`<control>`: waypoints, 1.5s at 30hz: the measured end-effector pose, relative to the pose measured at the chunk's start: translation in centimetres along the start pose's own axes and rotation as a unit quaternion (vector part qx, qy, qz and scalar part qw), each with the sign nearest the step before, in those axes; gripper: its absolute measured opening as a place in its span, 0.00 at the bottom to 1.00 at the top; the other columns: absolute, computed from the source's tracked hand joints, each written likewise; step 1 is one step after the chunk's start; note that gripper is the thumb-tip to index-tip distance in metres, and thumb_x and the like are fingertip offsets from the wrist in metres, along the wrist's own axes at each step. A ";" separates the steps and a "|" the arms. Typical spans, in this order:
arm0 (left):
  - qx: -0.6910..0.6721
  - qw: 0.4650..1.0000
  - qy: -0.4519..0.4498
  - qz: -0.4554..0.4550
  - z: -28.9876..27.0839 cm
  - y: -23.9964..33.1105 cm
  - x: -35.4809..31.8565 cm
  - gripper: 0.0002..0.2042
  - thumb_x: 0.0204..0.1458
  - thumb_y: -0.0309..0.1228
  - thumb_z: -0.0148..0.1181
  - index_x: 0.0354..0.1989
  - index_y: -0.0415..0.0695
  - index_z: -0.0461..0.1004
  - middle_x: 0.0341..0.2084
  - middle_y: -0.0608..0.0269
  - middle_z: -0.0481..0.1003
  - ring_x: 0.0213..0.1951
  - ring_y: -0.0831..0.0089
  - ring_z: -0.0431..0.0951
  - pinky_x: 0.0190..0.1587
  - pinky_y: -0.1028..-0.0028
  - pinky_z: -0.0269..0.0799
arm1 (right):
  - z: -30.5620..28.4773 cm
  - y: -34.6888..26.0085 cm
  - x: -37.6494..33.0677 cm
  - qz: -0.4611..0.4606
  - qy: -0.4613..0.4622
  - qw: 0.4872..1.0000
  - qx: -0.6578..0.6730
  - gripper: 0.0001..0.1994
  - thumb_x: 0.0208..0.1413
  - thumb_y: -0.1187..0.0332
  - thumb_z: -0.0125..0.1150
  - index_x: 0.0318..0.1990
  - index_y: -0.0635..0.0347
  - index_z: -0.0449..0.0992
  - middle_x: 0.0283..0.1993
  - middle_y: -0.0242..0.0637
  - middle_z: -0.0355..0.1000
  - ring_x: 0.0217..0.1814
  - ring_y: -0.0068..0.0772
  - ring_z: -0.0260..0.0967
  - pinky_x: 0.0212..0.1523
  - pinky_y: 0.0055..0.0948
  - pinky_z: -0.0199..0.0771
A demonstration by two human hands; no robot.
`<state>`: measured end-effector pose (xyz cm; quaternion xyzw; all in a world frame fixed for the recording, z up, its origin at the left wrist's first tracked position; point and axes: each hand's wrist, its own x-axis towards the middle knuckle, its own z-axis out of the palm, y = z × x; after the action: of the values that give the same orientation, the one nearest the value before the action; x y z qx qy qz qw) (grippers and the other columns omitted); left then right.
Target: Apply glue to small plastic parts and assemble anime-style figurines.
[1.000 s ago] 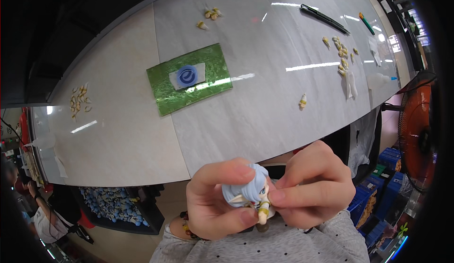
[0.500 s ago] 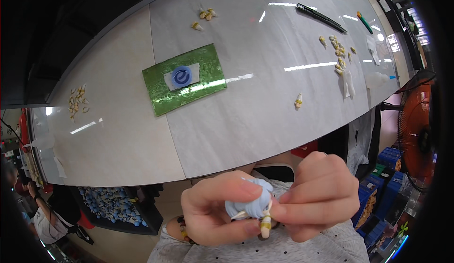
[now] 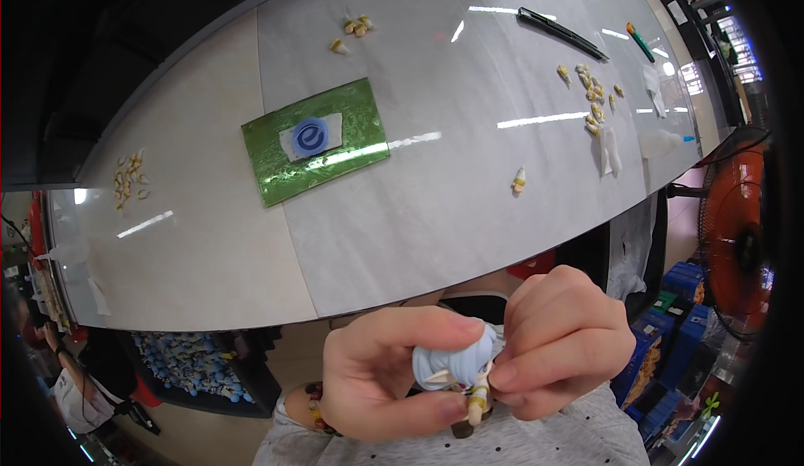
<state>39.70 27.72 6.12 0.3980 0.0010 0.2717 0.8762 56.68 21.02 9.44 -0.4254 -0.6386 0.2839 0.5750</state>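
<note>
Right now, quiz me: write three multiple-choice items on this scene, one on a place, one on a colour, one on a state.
1. Where is the small figure?
A. on the table
B. between both hands
C. on the floor

2. What colour is the mat on the table?
A. green
B. red
C. black

3. How is the left hand?
A. open and flat
B. closed on the figure
C. out of view

Answers: B, the left hand and right hand pinch it; A, it is a green rectangle; B, its fingers wrap the figure.

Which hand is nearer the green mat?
Left. The left hand lies below the green mat, nearly in line with it; the right hand is farther off to the right.
</note>
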 end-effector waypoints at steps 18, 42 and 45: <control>-0.099 0.955 0.277 -0.027 3.1 -0.7 0.8 0.26 0.42 0.25 0.63 0.49 0.41 0.57 0.30 0.40 0.71 0.33 0.67 0.75 0.35 0.74 0.74 | 1.7 -1.6 -0.5 -0.096 0.074 0.924 -0.362 0.05 0.39 0.71 0.59 0.28 0.59 0.76 0.24 0.28 0.64 0.21 0.22 0.59 0.18 0.18 0.59; -0.158 0.952 0.258 -0.056 3.2 -1.0 0.5 0.27 0.41 0.24 0.64 0.50 0.44 0.58 0.29 0.38 0.70 0.33 0.62 0.75 0.37 0.71 0.75 | 1.3 -1.7 -1.7 -0.066 0.073 0.942 -0.322 0.05 0.46 0.66 0.60 0.27 0.57 0.76 0.23 0.26 0.64 0.22 0.21 0.58 0.21 0.17 0.60; -0.172 0.947 0.265 -0.055 3.1 -1.0 0.7 0.27 0.41 0.24 0.64 0.50 0.44 0.58 0.29 0.38 0.70 0.33 0.62 0.75 0.36 0.71 0.75 | 1.5 -1.2 -1.5 -0.068 0.084 0.944 -0.311 0.04 0.46 0.68 0.60 0.27 0.58 0.76 0.23 0.26 0.63 0.22 0.21 0.58 0.20 0.17 0.59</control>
<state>41.41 25.41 7.69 0.1547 0.2087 0.3145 0.9130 54.89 19.36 9.51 -0.5611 -0.6719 -0.0059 0.4835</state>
